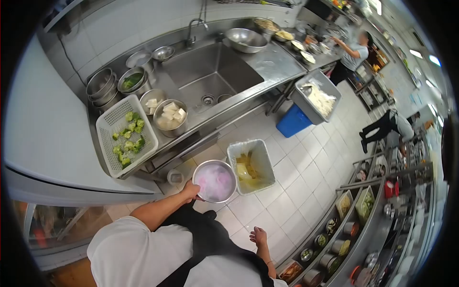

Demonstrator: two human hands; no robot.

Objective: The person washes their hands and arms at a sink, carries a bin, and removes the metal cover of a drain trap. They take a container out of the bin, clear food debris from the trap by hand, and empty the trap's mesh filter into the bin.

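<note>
A round metal bowl [208, 197] is in my left hand [191, 190], gripped at its near left rim. Pink and white contents [216, 182] fill much of it; I cannot make out what they are. Just right of the bowl stands a bin [270, 165] lined with a clear bag, with yellowish liquid and pale pieces in the bottom. My right hand [258, 235] hangs low over the floor, fingers loosely bent and apart, holding nothing.
Ahead is a steel sink [239, 71] with a tap [193, 31]. A perforated white basket [106, 125] of broccoli and metal pots of white blocks [174, 115] stand at its left. A grey tub [306, 103] rests over a blue bin [292, 123]. Shelves line the right; two people work farther off.
</note>
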